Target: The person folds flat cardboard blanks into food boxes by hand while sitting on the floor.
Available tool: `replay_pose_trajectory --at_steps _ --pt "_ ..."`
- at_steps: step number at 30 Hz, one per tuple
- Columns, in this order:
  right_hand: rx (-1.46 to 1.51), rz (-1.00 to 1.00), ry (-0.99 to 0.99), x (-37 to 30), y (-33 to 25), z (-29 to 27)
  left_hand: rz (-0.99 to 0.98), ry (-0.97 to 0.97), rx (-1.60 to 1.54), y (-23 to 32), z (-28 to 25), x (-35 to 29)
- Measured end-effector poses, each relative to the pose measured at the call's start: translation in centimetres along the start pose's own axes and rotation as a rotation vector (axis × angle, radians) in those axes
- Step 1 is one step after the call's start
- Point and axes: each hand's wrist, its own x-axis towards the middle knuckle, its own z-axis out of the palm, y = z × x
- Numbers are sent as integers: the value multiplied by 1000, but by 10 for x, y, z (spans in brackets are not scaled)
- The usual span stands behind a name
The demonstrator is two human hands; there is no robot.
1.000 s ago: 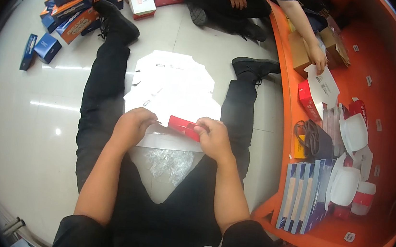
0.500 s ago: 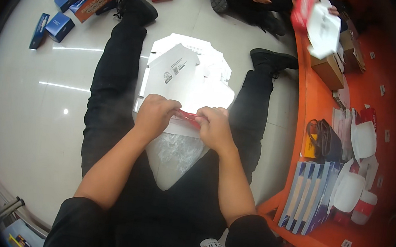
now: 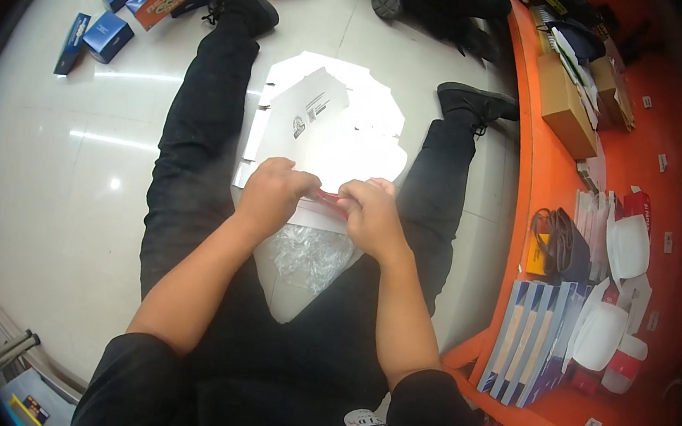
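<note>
The left hand and the right hand face each other, fingers bent, pinching a narrow red folded strip of thin cardboard at its 9 and 3 o'clock ends; the fingers hide much of it. Just beyond, toward 12 o'clock, a white cardboard panel with dark print slopes over a stack of flat, glossy white cardboard blanks. Whether the panel and strip are one piece cannot be told. At 6 o'clock, near the hands, crumpled clear plastic film lies between the black-trousered legs. Farther out, an orange shelf runs along the 3 o'clock side, bearing a brown cardboard box at 2 and a row of upright blue-and-tan flat packages at 4. At 10 o'clock a small blue cardboard box sits on the pale tiled floor.
</note>
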Motion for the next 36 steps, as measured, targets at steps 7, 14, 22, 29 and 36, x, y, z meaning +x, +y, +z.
replay_pose_trajectory --at_steps 7,14,22,29,36 --pt "-13 -44 121 -4 -3 12 -12 -93 -131 -1 10 -8" --pt "64 37 88 1 1 -4 -54 14 -159 2 4 6" --pt "23 -44 154 1 -4 9 85 127 -131 3 8 -1" --pt "20 -35 182 2 -2 12 -141 33 -155 1 2 6" --pt "2 -63 159 4 -10 17 15 118 -133 0 -2 8"
